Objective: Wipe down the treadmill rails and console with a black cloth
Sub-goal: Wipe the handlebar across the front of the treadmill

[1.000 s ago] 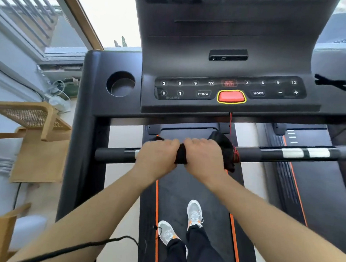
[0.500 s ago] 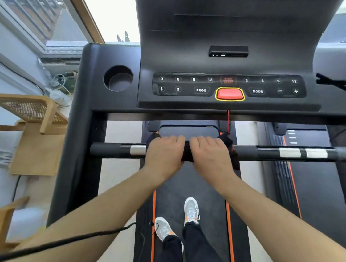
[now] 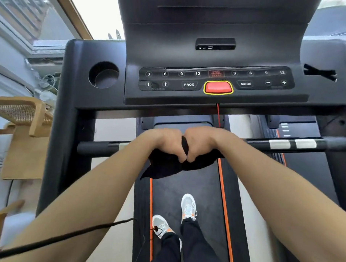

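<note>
The black cloth (image 3: pixel 166 166) hangs below my two fists at the middle of the treadmill's black front crossbar (image 3: pixel 100 148). My left hand (image 3: pixel 163 140) and my right hand (image 3: pixel 201 141) touch knuckle to knuckle, both closed on the cloth, which droops loose beneath them. Whether the cloth still wraps the bar I cannot tell, as my hands hide that stretch. Above is the black console (image 3: pixel 216 81) with a button row and a red stop key (image 3: pixel 218 87). A red safety cord (image 3: pixel 218 115) runs down from it behind my right hand.
The crossbar carries white tape bands (image 3: pixel 292 144) to the right. A round cup holder (image 3: pixel 103 74) sits at the console's left. A wooden chair (image 3: pixel 20 112) stands left of the treadmill frame. My feet in grey shoes (image 3: pixel 188 206) stand on the belt between orange stripes.
My hands have drawn together until they touch. The cloth, earlier bunched tight on the bar between them, now hangs loose below my fists.
</note>
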Tool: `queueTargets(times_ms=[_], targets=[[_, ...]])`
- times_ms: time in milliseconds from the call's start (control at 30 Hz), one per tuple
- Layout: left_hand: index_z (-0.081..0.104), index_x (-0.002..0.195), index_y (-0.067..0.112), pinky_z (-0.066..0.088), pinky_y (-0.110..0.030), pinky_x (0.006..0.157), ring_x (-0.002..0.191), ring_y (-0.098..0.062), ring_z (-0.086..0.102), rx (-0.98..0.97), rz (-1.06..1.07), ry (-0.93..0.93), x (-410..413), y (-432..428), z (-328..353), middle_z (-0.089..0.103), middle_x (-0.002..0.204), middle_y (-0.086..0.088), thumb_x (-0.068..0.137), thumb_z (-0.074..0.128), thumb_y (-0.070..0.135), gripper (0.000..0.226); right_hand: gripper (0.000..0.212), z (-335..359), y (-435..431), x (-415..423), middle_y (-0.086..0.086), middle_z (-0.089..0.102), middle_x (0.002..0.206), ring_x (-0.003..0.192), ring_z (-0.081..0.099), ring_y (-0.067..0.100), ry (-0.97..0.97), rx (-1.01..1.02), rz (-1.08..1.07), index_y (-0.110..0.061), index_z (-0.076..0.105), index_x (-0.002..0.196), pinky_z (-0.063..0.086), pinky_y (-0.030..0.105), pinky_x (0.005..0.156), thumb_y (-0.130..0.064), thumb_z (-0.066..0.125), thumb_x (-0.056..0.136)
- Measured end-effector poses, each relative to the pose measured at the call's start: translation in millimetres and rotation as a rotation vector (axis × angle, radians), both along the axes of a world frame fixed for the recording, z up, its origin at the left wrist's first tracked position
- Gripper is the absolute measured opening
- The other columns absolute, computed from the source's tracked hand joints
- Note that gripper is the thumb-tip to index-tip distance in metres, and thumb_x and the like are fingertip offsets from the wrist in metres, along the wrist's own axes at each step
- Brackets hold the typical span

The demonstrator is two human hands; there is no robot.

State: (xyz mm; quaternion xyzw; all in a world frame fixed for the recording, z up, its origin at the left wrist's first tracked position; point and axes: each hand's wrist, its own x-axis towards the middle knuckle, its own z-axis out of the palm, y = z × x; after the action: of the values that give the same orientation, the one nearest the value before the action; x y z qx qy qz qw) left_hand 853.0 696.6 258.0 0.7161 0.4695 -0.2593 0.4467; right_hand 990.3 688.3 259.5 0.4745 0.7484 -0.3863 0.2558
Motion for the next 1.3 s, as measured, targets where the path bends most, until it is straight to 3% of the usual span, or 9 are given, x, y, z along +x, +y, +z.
queueTargets(times_ms=[233, 300, 467, 567, 633, 767, 867, 1067, 1300], targets=[[0.056, 0.074, 0.019, 0.044, -0.031, 0.047, 0.05, -0.025, 0.058, 1.139, -0.061, 0.012, -8, -62, -42, 0.06, 0.061, -0.001, 0.067, 0.069, 0.019, 0.014, 0.016, -45, -65, -2, 0.002, 0.057, 0.06, 0.054, 0.055, 0.026, -0.029, 1.199, -0.049, -0.017, 0.056, 0.07, 0.032, 0.032, 0.054, -0.008, 0.068, 0.064], [0.057, 0.079, 0.019, 0.042, -0.03, 0.049, 0.056, -0.027, 0.062, 1.088, -0.075, 0.032, -6, -59, -41, 0.062, 0.065, -0.001, 0.072, 0.063, 0.021, 0.009, 0.016, -44, -58, -3, 0.0, 0.06, 0.065, 0.058, 0.058, 0.026, -0.028, 1.099, -0.031, -0.019, 0.054, 0.074, 0.03, 0.032, 0.055, -0.011, 0.066, 0.067], [0.058, 0.078, 0.023, 0.048, -0.03, 0.062, 0.067, -0.019, 0.059, 0.334, -0.096, 0.064, 0, -18, -1, 0.06, 0.074, 0.005, 0.073, 0.073, 0.042, 0.024, 0.017, -4, -11, 0, -0.004, 0.063, 0.072, 0.065, 0.06, 0.019, -0.042, 0.252, 0.086, -0.023, 0.061, 0.076, 0.045, 0.029, 0.056, -0.036, 0.071, 0.07], [0.059, 0.073, 0.028, 0.051, -0.029, 0.064, 0.067, -0.012, 0.06, 0.077, -0.025, 0.025, 2, -5, 1, 0.064, 0.076, 0.006, 0.069, 0.081, 0.037, 0.025, 0.02, 4, 1, -3, -0.002, 0.067, 0.078, 0.072, 0.065, 0.02, -0.015, -0.009, -0.003, -0.02, 0.066, 0.079, 0.05, 0.029, 0.059, -0.031, 0.079, 0.067], [0.059, 0.075, 0.026, 0.053, -0.032, 0.066, 0.068, -0.016, 0.062, 0.17, -0.015, 0.048, 1, -12, 2, 0.064, 0.076, 0.004, 0.068, 0.079, 0.042, 0.026, 0.021, 6, -7, -2, -0.004, 0.066, 0.075, 0.069, 0.064, 0.019, -0.05, 0.076, -0.039, -0.022, 0.065, 0.08, 0.047, 0.029, 0.057, -0.035, 0.077, 0.067], [0.051, 0.086, 0.025, 0.048, -0.033, 0.063, 0.074, -0.026, 0.062, 0.814, -0.001, 0.087, -12, -57, -5, 0.062, 0.079, 0.003, 0.072, 0.064, 0.038, 0.023, 0.026, -14, -59, -4, 0.0, 0.066, 0.08, 0.076, 0.063, 0.028, -0.1, 0.815, -0.108, -0.02, 0.06, 0.088, 0.04, 0.034, 0.066, -0.029, 0.072, 0.068], [0.058, 0.103, 0.02, 0.048, -0.04, 0.075, 0.085, -0.025, 0.062, 0.968, 0.052, -0.048, -24, -86, -14, 0.066, 0.095, 0.002, 0.068, 0.06, 0.044, 0.043, 0.04, -23, -95, -8, 0.007, 0.064, 0.088, 0.083, 0.059, 0.032, -0.052, 1.072, -0.224, -0.012, 0.061, 0.097, 0.046, 0.042, 0.081, -0.015, 0.079, 0.062], [0.06, 0.13, 0.016, 0.046, -0.041, 0.095, 0.109, -0.029, 0.059, 0.969, 0.203, -0.223, -42, -90, -4, 0.069, 0.122, -0.004, 0.098, 0.054, 0.029, 0.035, 0.073, -9, -132, 5, 0.014, 0.05, 0.147, 0.137, 0.044, 0.036, 0.08, 0.886, -0.299, -0.004, 0.05, 0.14, 0.042, 0.048, 0.107, -0.013, 0.072, 0.071], [0.052, 0.141, 0.017, 0.043, -0.039, 0.099, 0.119, -0.03, 0.054, 0.77, 0.284, -0.149, -35, -82, 27, 0.057, 0.129, -0.008, 0.093, 0.061, 0.015, 0.049, 0.056, 20, -131, 18, 0.002, 0.048, 0.14, 0.128, 0.045, 0.024, 0.309, 0.691, -0.565, -0.014, 0.048, 0.138, 0.05, 0.042, 0.095, -0.018, 0.063, 0.085]])
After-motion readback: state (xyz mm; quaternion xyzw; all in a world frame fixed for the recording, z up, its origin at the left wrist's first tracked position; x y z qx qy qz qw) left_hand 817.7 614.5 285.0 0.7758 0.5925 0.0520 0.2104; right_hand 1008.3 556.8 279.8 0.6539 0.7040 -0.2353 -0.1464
